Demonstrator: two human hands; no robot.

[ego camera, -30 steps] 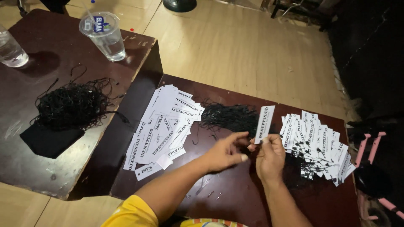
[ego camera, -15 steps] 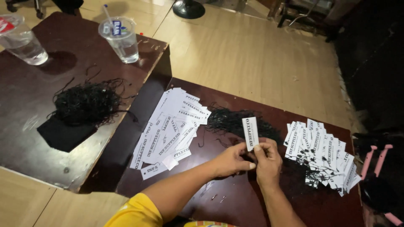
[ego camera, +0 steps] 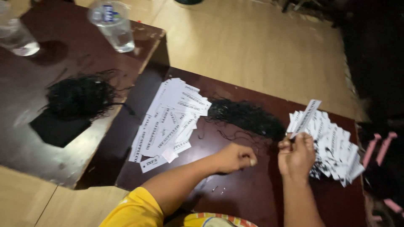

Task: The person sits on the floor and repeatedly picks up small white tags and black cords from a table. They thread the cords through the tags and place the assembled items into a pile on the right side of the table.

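Note:
My right hand [ego camera: 296,154] pinches the lower end of a white paper tag [ego camera: 306,117] and holds it up, tilted to the right, above the pile of threaded tags [ego camera: 336,145] at the right. My left hand [ego camera: 235,157] is a closed fist just left of it, fingers pinched together over the dark table; whether it holds a thread I cannot tell. A heap of black strings [ego camera: 246,117] lies just beyond both hands. A fanned stack of plain white tags [ego camera: 170,120] lies to the left on the same dark table [ego camera: 252,193].
A second dark table [ego camera: 25,138] at left carries another bundle of black strings [ego camera: 80,96] on a black cloth [ego camera: 57,130] and two clear plastic cups [ego camera: 112,26] of water. Pink objects [ego camera: 376,147] lie at the far right. Light wooden floor lies beyond.
My right hand carried the tag rightward toward the threaded pile and tilted it. My left hand let go of it and drew back into a fist. The camera view shifted closer.

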